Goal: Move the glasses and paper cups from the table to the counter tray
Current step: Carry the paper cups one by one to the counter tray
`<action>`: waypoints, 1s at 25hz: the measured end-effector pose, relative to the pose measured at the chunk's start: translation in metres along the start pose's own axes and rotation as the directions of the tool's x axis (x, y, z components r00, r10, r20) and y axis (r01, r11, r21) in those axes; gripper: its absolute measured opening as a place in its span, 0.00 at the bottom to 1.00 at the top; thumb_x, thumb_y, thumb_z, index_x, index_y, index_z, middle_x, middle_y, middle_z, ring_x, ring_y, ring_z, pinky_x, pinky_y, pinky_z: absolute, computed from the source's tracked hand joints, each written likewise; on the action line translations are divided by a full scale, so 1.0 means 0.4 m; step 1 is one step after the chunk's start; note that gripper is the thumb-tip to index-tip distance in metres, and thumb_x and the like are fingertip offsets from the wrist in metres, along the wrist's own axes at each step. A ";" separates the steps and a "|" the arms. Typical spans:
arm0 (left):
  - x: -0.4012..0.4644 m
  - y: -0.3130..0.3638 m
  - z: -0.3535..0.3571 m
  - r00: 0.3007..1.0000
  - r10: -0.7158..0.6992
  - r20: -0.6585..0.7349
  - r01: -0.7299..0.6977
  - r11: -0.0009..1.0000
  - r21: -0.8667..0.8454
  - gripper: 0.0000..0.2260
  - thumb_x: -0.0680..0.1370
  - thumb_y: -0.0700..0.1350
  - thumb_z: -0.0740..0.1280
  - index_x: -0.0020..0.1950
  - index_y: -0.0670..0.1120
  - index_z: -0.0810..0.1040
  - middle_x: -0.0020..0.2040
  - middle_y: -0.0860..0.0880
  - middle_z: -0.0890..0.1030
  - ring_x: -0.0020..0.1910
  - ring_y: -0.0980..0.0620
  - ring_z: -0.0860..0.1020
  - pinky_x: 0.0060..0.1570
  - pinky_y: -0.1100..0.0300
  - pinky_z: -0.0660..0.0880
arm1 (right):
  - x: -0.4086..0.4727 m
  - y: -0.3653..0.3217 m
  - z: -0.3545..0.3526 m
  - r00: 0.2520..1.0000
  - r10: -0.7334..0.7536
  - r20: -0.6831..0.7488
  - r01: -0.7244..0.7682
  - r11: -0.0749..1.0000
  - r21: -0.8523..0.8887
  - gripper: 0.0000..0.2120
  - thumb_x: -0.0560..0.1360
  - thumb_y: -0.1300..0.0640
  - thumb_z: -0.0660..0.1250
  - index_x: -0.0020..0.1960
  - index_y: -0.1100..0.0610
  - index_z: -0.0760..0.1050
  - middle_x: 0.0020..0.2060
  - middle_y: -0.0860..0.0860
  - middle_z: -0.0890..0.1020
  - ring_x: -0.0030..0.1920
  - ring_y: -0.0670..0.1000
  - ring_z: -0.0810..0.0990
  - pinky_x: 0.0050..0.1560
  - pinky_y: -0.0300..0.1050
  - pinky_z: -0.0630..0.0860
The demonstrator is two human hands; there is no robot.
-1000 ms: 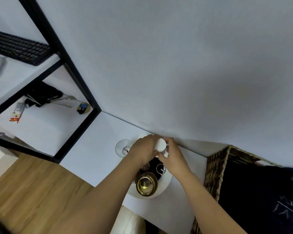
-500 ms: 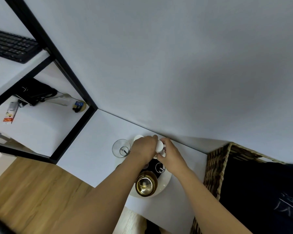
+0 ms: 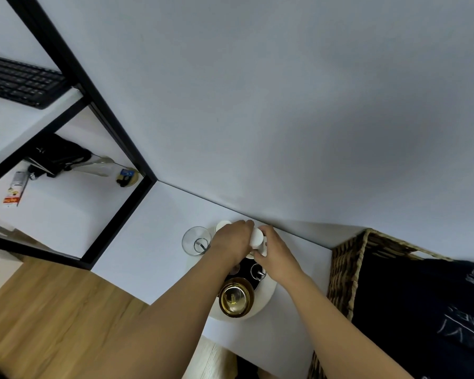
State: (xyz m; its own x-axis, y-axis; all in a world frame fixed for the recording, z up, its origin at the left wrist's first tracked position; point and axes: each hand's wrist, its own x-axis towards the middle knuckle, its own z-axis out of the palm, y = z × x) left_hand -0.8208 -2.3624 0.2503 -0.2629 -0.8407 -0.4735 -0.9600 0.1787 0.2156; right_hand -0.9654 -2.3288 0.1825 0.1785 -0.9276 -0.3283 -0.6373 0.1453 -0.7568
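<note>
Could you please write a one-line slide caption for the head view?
Both hands, left and right, hold a paper cup over the round tray by the wall.

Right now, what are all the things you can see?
Tray: one, white, round, on the counter by the wall.
Paper cup: one, white, between both hands above the tray.
Glass: one, clear, at the tray's left edge.
Pot: one, amber glass, on the tray's near side.
Basket: one, brown wicker, right of the tray.
Keyboard: one, black, upper shelf.
Left hand: holds the cup.
Right hand: holds the cup.
</note>
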 end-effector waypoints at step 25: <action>-0.237 0.039 -0.198 0.784 0.473 -0.402 -0.321 0.863 0.391 0.38 0.79 0.68 0.59 0.83 0.56 0.46 0.85 0.50 0.42 0.83 0.45 0.38 0.80 0.42 0.43 | -0.373 -0.303 -0.170 0.842 -0.010 -0.539 -0.355 0.742 -0.568 0.39 0.81 0.35 0.55 0.82 0.49 0.39 0.82 0.56 0.40 0.80 0.64 0.48 0.77 0.64 0.55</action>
State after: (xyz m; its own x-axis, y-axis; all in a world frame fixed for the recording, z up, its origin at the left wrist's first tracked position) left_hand -0.8034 -2.3204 0.3661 -0.6217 -0.7797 0.0742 -0.7817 0.6237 0.0039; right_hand -0.9658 -2.2315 0.3615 -0.2476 -0.9682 0.0358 -0.9624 0.2415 -0.1241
